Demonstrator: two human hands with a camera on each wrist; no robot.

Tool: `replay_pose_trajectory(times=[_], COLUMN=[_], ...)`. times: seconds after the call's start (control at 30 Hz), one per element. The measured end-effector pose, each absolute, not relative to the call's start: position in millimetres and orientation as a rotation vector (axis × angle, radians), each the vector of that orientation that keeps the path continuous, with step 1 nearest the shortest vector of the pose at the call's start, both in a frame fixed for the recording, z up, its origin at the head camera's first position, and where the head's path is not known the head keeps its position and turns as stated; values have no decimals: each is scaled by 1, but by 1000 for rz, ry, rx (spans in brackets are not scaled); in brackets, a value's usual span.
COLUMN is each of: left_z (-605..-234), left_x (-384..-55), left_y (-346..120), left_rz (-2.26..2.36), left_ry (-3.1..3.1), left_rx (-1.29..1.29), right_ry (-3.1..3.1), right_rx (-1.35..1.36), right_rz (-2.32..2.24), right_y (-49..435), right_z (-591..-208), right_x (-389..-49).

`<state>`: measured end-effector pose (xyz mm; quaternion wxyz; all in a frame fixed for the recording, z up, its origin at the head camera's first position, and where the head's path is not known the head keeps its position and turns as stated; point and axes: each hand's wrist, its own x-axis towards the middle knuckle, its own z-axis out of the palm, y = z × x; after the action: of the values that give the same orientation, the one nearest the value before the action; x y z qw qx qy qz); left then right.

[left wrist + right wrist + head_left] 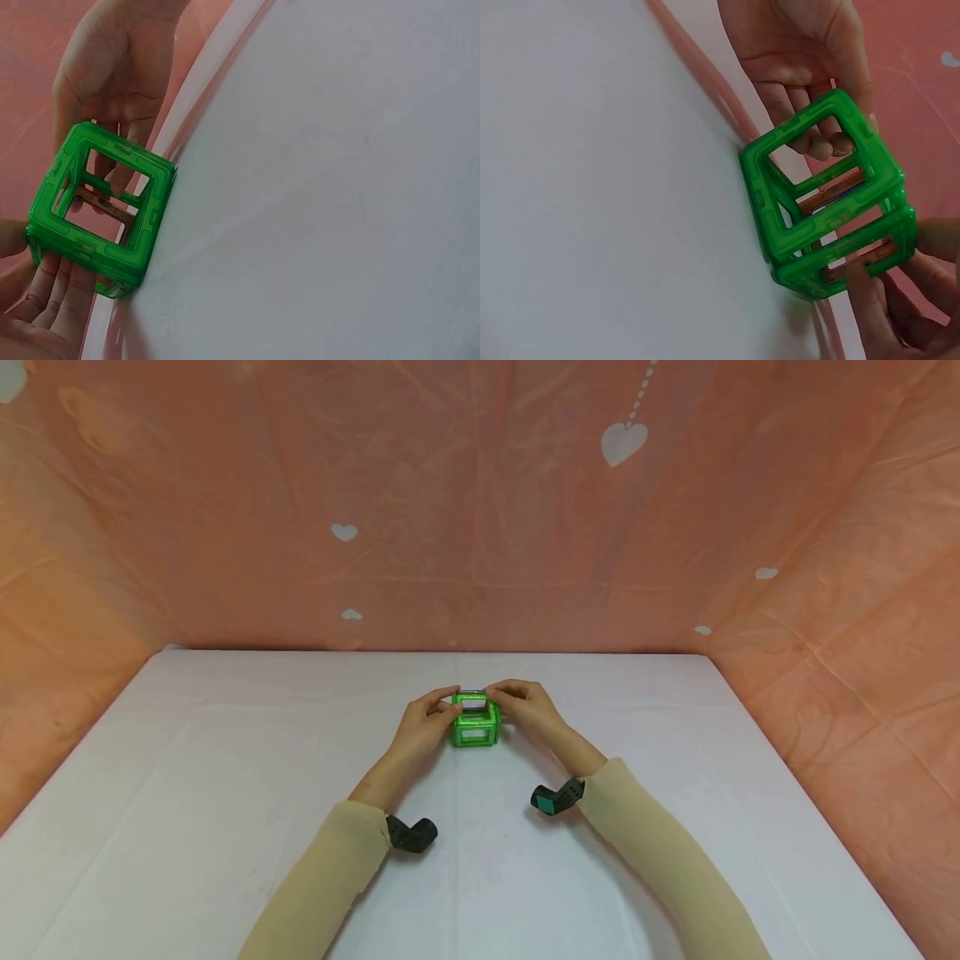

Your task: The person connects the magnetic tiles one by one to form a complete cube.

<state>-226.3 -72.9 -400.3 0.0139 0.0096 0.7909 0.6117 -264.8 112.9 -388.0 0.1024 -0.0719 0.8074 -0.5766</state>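
A hollow green cube of magnetic tiles [474,725] stands on the white table, each visible green face a frame round a square opening. From the left side my left hand [422,727] holds it, thumb near the top and index finger reaching to the far upper edge. My right hand [531,708] pinches its upper right corner at the back. In the right wrist view a brownish-orange strip [832,191] shows through the openings of the green cube [838,220]. The left wrist view shows both hands at opposite sides of the cube [154,214].
A white cloth [187,827] covers the table. Pinkish-orange sheeting with pale hearts [480,510] rises behind it and along both sides. A black band device sits on each wrist, the left one [411,835] and the right one [557,797], by beige sleeves.
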Motion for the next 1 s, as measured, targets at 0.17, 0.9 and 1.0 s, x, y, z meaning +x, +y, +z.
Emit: replay_pose_trajectory(times=[0.17,0.9,1.0], left_z=[-402,-400,-400], left_x=[-226,-223,-223], left_y=[-73,-74,-74], left_rz=[1894,1860,1854], left_ry=[2466,2436,2444], left_rx=[25,62,79], right_ry=[2430,2262,2229], right_rx=[-227,-312,-349], right_rz=[-1657,-1643,-1677], right_y=[115,124,125], right_z=[-389,-393,-393], right_x=[-259,-244,-243])
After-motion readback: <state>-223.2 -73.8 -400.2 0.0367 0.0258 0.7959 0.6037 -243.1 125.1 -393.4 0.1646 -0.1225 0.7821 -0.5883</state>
